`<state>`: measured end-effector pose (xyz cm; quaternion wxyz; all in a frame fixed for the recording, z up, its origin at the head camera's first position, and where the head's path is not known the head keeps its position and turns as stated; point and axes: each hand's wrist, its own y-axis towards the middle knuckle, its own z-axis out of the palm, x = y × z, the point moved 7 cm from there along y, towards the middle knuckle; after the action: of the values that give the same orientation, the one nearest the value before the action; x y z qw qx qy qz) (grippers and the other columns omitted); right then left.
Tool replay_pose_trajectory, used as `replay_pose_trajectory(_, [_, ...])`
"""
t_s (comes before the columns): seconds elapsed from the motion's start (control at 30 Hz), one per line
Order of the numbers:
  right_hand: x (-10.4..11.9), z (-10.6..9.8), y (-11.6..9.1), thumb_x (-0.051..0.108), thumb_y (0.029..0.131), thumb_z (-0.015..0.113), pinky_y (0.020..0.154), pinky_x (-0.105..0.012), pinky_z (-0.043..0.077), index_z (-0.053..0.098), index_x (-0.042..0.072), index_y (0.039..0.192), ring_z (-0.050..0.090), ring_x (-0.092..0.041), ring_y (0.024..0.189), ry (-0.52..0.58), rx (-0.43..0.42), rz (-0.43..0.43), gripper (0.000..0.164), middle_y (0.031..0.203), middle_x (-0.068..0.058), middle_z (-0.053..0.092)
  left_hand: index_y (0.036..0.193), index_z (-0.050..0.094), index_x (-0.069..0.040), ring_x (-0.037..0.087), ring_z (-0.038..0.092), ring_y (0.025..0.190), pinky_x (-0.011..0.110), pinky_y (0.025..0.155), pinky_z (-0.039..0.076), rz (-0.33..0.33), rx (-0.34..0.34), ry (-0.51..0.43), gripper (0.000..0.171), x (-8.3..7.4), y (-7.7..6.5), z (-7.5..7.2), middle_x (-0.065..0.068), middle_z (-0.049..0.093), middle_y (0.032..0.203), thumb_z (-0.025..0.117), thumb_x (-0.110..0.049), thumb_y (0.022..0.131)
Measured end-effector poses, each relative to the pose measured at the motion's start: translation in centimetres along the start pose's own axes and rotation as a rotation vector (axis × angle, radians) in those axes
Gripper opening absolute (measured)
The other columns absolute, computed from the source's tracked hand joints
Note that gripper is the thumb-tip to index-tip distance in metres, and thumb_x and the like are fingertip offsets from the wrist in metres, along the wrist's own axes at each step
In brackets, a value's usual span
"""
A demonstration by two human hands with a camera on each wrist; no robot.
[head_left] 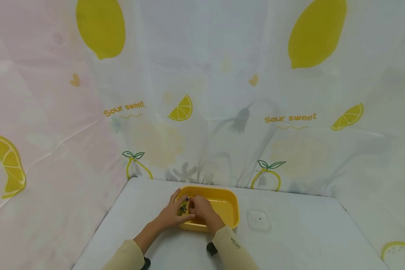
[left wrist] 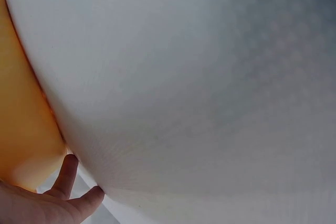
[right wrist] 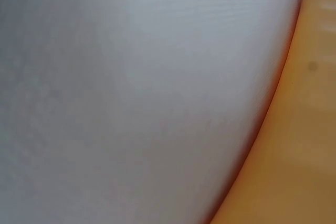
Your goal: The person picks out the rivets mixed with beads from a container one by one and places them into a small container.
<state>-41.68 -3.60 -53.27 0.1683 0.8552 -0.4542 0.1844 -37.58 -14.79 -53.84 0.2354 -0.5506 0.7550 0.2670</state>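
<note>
Fingers spread wide, my left hand is at the left end of the yellow tray in the head view, small dark and green pieces between thumb and fingers; whether they lie loose or in something clear, I cannot tell. My right hand is inside the tray, just right of them, fingers bent down, any grip hidden. Farther right, apart from the tray, a clear square lid-like thing lies flat on the bench. I judge the work partway: hands are at the pieces, but their handling looks unfinished. The left wrist view shows two nearly straight fingers near the tray's wall. The right wrist view shows only bench and, on the right, tray wall.
</note>
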Motion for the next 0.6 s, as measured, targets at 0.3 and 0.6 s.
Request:
replay_pose_trajectory(0.3, [-0.34,0.17,0.15,0.003,0.082,0.065,0.056,-0.023,0.042,0.064,0.008,0.071,0.046,-0.009,0.058,0.032,0.015,0.039,0.012,0.062,0.006,0.053,0.149,0.043,-0.013,0.045,0.055,0.124,0.061,0.095,0.048,-0.014,0.004,0.004,0.084,0.11,-0.06,0.02,0.019,0.014,0.164,0.073,-0.055,0.082])
replay_pose_trajectory(0.6, [-0.63,0.45,0.29,0.002,0.086,0.068,0.065,-0.024,0.047,0.067,0.01,0.083,0.05,-0.009,0.066,0.025,0.028,0.065,0.008,0.074,0.004,0.06,0.15,0.041,-0.011,0.046,0.053,0.125,0.061,0.095,0.047,-0.005,0.005,-0.008,0.085,-0.24,-0.14,-0.09,0.021,0.014,0.163,0.075,-0.051,0.083])
